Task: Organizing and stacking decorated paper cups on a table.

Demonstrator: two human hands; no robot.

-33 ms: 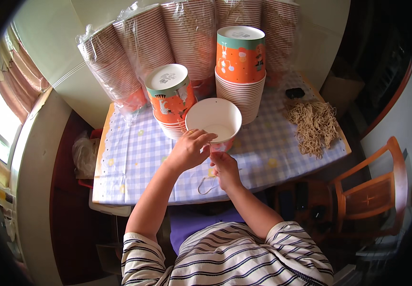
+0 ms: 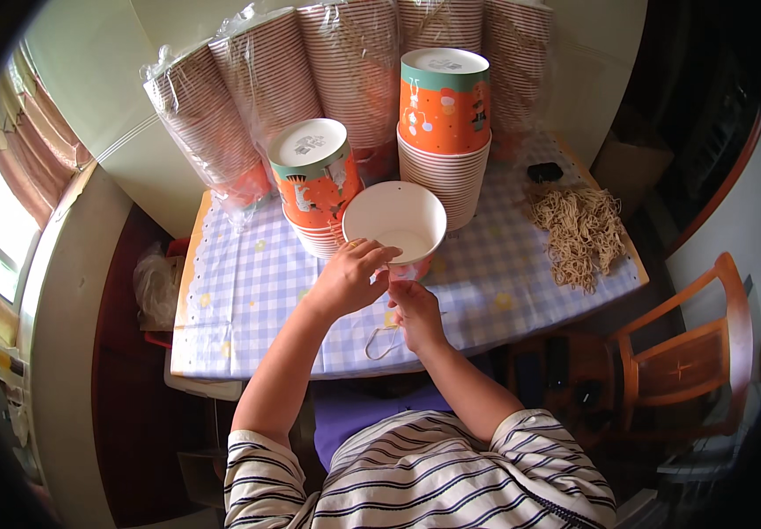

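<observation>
A white-lined paper tub [image 2: 395, 212] stands mouth up in front of me, an orange print on its outside. My left hand [image 2: 354, 275] grips its near rim, fingers over the edge and thumb outside. Just below the rim, my right hand [image 2: 416, 314] is closed in a pinch close to the left fingertips. A pale string [image 2: 380, 344] hangs in a loop by the right hand; the part between my fingers is mostly hidden. To the left is an upside-down stack of orange and green tubs [image 2: 314, 181], and behind on the right a taller one [image 2: 445, 110].
Several tall stacks of tubs in clear plastic [image 2: 349, 75] line the back of the table. Tan strings [image 2: 579, 234] lie in a heap at the right, beside a small black object [image 2: 545, 172]. A checked cloth [image 2: 239, 309] covers the table; a wooden chair [image 2: 684, 353] stands at right.
</observation>
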